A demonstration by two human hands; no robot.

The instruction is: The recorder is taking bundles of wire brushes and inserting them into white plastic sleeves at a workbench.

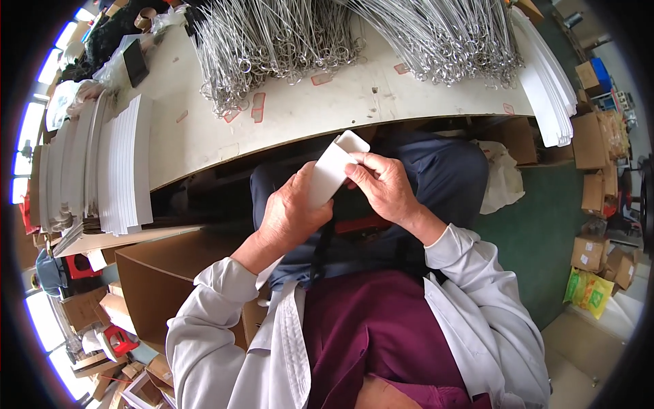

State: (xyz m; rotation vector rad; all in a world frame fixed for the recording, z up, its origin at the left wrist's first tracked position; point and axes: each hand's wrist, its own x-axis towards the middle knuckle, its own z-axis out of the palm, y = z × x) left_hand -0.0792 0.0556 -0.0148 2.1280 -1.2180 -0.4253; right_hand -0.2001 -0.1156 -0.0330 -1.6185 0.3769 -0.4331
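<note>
A slim white cardboard box (328, 178) is tilted over my lap, its end flap raised at the far end. My left hand (294, 206) wraps round the lower part of the box. With thumb and fingers, my right hand (385, 185) pinches the box's right edge near the flap. Whether anything lies inside the box cannot be seen. Beyond my hands, on the white table (300, 116), lie two big heaps of thin metal rods with ring ends, a left heap (272, 41) and a right heap (456, 44).
Flat white cartons (126, 167) stand in a row at the table's left end. More flat white cartons (550, 88) lie at its right end. An open brown cardboard box (163, 276) sits by my left arm. A white plastic bag (501, 178) hangs below the table on the right.
</note>
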